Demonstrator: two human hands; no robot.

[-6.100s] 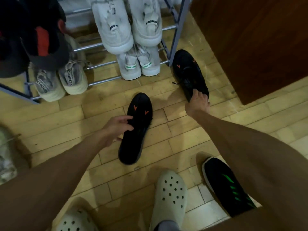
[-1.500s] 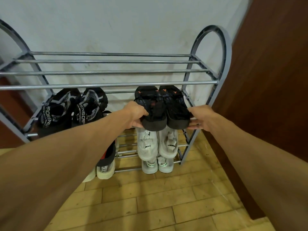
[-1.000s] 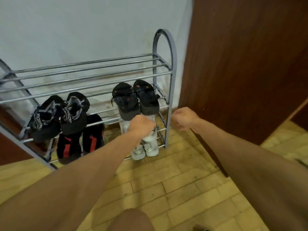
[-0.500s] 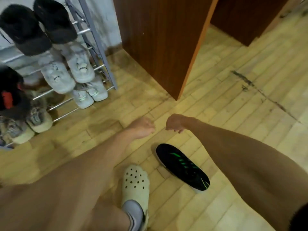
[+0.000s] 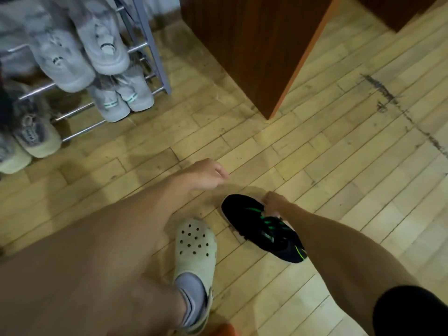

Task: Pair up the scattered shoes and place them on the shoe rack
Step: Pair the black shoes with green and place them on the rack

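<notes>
Right hand (image 5: 274, 204) curls over the black green-striped shoe (image 5: 257, 224) on the floor (image 5: 339, 166) beside a clog (image 5: 194, 241), fingertips hidden; left hand (image 5: 206, 174) hovers loosely curled, holding nothing. Blurred shoe rack (image 5: 155, 44) is cut off top left.

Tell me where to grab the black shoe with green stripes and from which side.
Take the black shoe at its middle, by the laced upper, coming from above on its far edge, where the right hand curls over it. It lies flat on the floor, toe toward the shoe rack, so that edge is open.
</notes>
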